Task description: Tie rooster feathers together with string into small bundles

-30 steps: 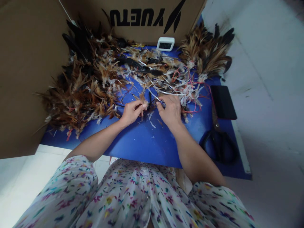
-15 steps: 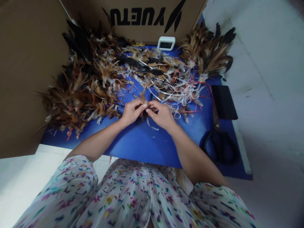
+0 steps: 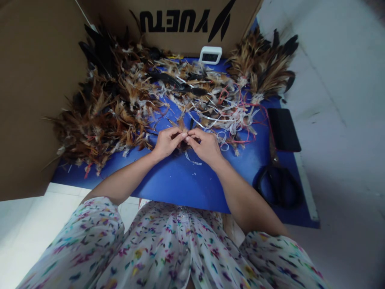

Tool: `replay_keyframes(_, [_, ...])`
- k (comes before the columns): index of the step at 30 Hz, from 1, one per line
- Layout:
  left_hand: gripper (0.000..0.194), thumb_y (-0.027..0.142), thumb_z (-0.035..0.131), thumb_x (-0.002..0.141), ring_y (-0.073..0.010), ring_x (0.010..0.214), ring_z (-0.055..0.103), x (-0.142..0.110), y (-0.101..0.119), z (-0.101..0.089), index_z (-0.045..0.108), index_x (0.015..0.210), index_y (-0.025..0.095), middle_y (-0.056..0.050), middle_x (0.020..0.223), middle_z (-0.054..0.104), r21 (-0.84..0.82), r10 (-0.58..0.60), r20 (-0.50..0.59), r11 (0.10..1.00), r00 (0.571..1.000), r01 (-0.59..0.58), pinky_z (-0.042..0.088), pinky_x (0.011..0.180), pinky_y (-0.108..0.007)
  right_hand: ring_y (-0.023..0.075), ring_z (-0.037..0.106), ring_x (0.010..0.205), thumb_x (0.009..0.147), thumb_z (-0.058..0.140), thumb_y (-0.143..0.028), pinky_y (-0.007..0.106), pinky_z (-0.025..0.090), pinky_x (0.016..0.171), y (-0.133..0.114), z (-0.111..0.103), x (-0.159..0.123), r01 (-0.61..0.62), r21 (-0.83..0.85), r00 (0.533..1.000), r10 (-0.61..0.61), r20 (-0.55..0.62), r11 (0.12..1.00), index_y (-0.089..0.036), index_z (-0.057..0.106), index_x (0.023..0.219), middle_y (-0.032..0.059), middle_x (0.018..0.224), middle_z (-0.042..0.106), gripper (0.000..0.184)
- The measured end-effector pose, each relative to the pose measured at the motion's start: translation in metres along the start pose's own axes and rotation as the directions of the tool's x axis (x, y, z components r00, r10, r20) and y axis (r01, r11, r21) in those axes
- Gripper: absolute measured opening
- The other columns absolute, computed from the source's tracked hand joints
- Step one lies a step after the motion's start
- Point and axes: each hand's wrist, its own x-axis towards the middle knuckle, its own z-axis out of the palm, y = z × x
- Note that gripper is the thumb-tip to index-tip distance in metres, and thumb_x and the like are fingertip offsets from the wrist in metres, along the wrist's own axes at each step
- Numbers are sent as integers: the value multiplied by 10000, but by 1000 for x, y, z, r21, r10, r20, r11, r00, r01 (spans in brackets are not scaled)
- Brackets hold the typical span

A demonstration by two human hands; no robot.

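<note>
My left hand [image 3: 168,141] and my right hand [image 3: 204,144] meet over the front middle of the blue table, thumbs and fingertips pinched together. Between them is a small brown feather bunch [image 3: 181,124], its tips pointing away from me and its base mostly hidden by my fingers. A white ribbon strip [image 3: 192,161] hangs out below the fingertips onto the table. Just beyond my hands lies a spread of loose feathers and white and red ties [image 3: 222,108]. The big heap of brown feathers [image 3: 105,116] is to the left of my left hand.
Black-handled scissors [image 3: 278,184] and a dark phone [image 3: 284,129] lie on the table [image 3: 180,184] at right. A feather pile [image 3: 264,64] and a white digital timer [image 3: 210,55] sit at the back. Cardboard walls [image 3: 180,40] stand behind and at left.
My fingertips have shifted slightly, the right thumb moving up closer to the left one. The ribbon end below has moved a little; all else stays put.
</note>
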Motion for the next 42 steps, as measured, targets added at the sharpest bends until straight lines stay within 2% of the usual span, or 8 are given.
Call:
replay_keyframes(7, [433, 566, 647, 856, -73, 447, 485, -1, -1, 2, 648, 712, 157, 32, 498, 563, -39, -62, -14, 997, 998, 62, 364, 487, -206, 151, 697, 697, 849, 620, -200, 274, 503, 688, -2, 0, 0, 57, -59, 996, -61, -61, 997, -207, 702, 899, 10, 795, 769, 97])
replay_keyframes(11, [430, 557, 657, 853, -69, 450, 492, -1, -1, 2, 637, 695, 157, 35, 497, 560, -43, -54, -33, 998, 998, 53, 369, 488, -202, 134, 673, 651, 839, 610, -192, 265, 492, 657, 0, 1, 1, 52, -12, 997, -52, -60, 999, -199, 704, 896, 0, 759, 754, 110])
replay_keyframes(15, [418, 529, 667, 857, -61, 445, 488, 0, -1, 1, 628, 673, 156, 40, 503, 554, -71, -25, -38, 997, 999, 22, 372, 480, -195, 131, 674, 648, 830, 619, -255, 270, 512, 653, 5, 4, 3, -36, 154, 999, 32, 31, 987, -201, 685, 903, -7, 742, 744, 112])
replay_keyframes(19, [384, 493, 678, 862, -55, 448, 500, 0, 0, 3, 646, 698, 146, 37, 540, 564, -124, 9, -23, 992, 1000, -12, 389, 479, -191, 134, 679, 607, 786, 661, -341, 273, 547, 619, 7, 7, 6, -181, 368, 983, 154, 101, 912, -194, 647, 805, 4, 690, 730, 149])
replay_keyframes(22, [370, 500, 681, 859, -53, 451, 511, -1, 1, 6, 663, 765, 143, 28, 589, 594, -182, 10, -7, 983, 1000, -11, 404, 475, -189, 131, 653, 544, 735, 728, -402, 282, 557, 584, 4, 8, 7, -240, 427, 971, 213, 110, 872, -193, 615, 739, 6, 623, 706, 238])
replay_keyframes(28, [396, 530, 669, 859, -47, 431, 506, 2, -5, 6, 650, 1021, 169, 42, 629, 627, -253, -39, -74, 967, 997, 19, 424, 480, -183, 122, 648, 535, 740, 737, -368, 272, 552, 583, 2, -1, 9, -224, 341, 971, 239, -4, 913, -187, 637, 739, 9, 617, 705, 207])
replay_keyframes(35, [314, 481, 632, 894, -45, 405, 476, 9, -16, 5, 648, 938, 171, 44, 606, 602, -292, -79, -161, 956, 984, 29, 372, 436, -184, 117, 627, 502, 759, 743, -318, 250, 528, 522, -1, -30, 27, -201, 254, 939, 260, -226, 946, -204, 634, 717, -13, 578, 683, 163])
replay_keyframes(42, [215, 364, 585, 924, -66, 506, 532, 8, -15, 9, 659, 854, 175, 37, 618, 615, -178, -19, -162, 984, 987, -10, 427, 558, -202, 134, 610, 479, 812, 665, -238, 266, 498, 494, 2, -49, 68, -228, -32, 922, 205, -328, 973, -214, 616, 711, -15, 582, 661, 114])
